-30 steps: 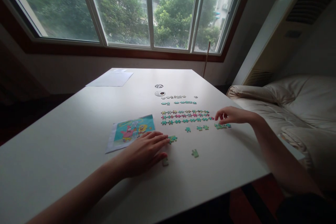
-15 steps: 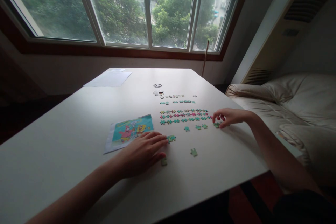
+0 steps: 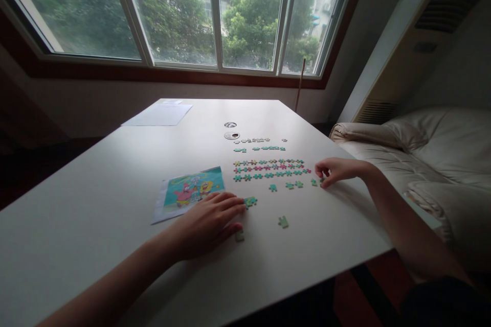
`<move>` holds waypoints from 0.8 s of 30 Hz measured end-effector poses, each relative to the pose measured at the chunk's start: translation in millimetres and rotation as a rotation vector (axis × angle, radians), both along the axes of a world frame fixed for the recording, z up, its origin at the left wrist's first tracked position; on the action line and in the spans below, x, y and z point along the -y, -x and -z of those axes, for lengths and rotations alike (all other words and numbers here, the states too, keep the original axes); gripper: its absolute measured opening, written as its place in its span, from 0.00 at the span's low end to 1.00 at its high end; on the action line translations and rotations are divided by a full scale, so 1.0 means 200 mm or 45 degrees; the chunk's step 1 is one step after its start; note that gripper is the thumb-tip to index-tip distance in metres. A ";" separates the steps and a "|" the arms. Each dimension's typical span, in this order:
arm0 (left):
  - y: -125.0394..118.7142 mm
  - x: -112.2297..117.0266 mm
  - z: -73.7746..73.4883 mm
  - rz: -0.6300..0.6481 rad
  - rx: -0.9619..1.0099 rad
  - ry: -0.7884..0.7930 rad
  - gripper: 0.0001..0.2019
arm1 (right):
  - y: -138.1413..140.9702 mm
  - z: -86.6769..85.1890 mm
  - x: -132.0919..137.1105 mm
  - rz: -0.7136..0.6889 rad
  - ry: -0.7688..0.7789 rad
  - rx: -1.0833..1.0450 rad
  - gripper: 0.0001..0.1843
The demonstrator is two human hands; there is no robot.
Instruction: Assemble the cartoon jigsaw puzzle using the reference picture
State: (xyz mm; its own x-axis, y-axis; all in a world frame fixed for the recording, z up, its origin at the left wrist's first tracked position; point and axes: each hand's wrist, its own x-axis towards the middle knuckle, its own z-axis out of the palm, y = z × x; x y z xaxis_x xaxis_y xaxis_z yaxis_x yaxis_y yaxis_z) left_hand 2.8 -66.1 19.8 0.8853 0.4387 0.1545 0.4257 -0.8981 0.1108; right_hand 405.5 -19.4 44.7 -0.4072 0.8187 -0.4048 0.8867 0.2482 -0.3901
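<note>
My left hand (image 3: 209, 222) lies on the table, fingers stretched out. Its fingertips reach a small cluster of green-teal puzzle pieces (image 3: 251, 202), and its thumb is beside a single green piece (image 3: 240, 236). Partly under that hand is the picture card (image 3: 192, 184) with cartoon figures on teal. At the right, my right hand (image 3: 332, 171) has thumb and fingers curled down to a small puzzle piece (image 3: 321, 182), partly hidden by the fingertips. Just left of it lies another green piece (image 3: 313, 182). Several loose pieces (image 3: 293, 185) lie further left, and one green piece (image 3: 283, 222) lies nearer me.
Rows of teal and pink puzzle pieces (image 3: 270, 168) run across the table (image 3: 95, 225), with sparser rows behind. Two round metallic-looking discs (image 3: 231, 135) sit beyond these. White paper (image 3: 161, 115) lies at the far left. A pale sofa (image 3: 383, 148) stands to the right.
My right hand has shifted slightly right, uncovering the green piece now to its left. My left hand has stayed in place.
</note>
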 end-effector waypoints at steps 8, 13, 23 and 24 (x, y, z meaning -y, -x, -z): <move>0.00 0.00 0.01 0.001 -0.002 0.003 0.17 | 0.30 -0.05 0.09 -0.171 -0.061 -0.444 0.16; 0.00 0.00 0.01 0.002 0.000 0.019 0.17 | 0.54 0.03 0.14 -0.188 -0.295 -0.632 0.12; -0.01 0.00 0.00 -0.009 0.009 0.035 0.17 | 0.63 0.13 0.18 -0.104 -0.595 -0.425 0.06; -0.01 0.00 0.00 -0.010 0.007 0.035 0.17 | 0.62 0.12 0.18 -0.105 -0.616 -0.389 0.07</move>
State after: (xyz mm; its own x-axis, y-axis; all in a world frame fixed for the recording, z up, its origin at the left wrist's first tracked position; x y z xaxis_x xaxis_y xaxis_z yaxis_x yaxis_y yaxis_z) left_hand 3.9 -66.9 20.2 0.8809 0.4499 0.1470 0.4321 -0.8912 0.1380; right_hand 281.7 -55.5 20.1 -0.5169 0.8421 0.1539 0.7219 0.5254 -0.4503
